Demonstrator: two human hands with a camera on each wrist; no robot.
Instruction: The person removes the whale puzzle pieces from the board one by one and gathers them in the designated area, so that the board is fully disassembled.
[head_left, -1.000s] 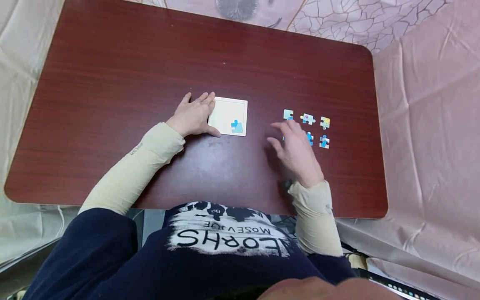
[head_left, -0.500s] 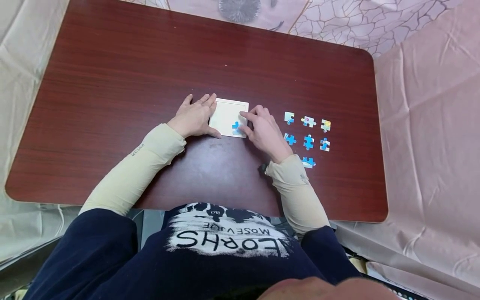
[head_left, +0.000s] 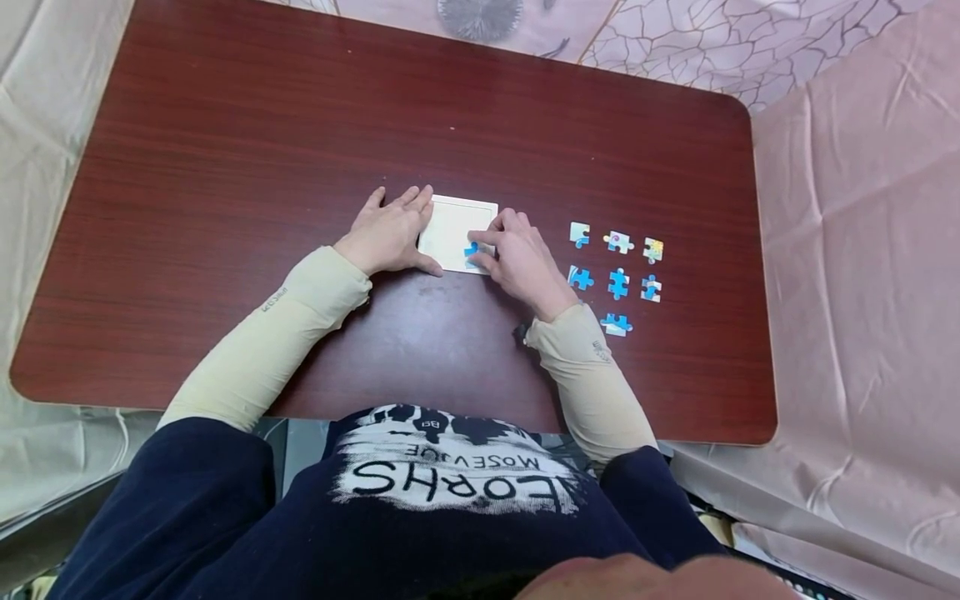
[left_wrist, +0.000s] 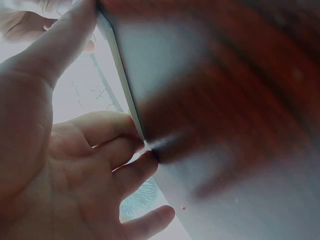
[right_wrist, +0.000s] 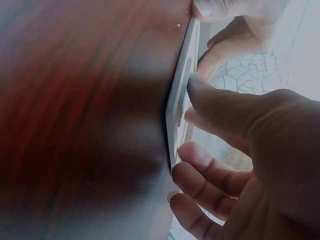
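Observation:
A white square puzzle tray (head_left: pixel 450 218) lies flat near the middle of the table. My left hand (head_left: pixel 388 235) rests along the tray's left side, fingers spread and fairly straight, fingertips at the far left corner and thumb at the near left corner. My right hand (head_left: pixel 525 260) reaches over the tray's right side. Its thumb and index finger pinch a blue jigsaw piece (head_left: pixel 470 252) in the near right part of the tray, covering most of it. In the right wrist view the piece (right_wrist: pixel 184 92) shows edge-on at the thumb tip, right over the tray's rim (right_wrist: pixel 172 122).
Several loose jigsaw pieces (head_left: pixel 618 284), blue, white and yellow, lie apart in rows right of the tray. The dark red table (head_left: pixel 285 108) has its near edge at the person's shirt (head_left: pixel 457 467). Pale cloth (head_left: pixel 847 250) hangs beyond the right edge.
My right hand has come left from the loose pieces onto the tray and, in the last half second, moved slightly further left over the blue piece. My left hand has stayed at the tray.

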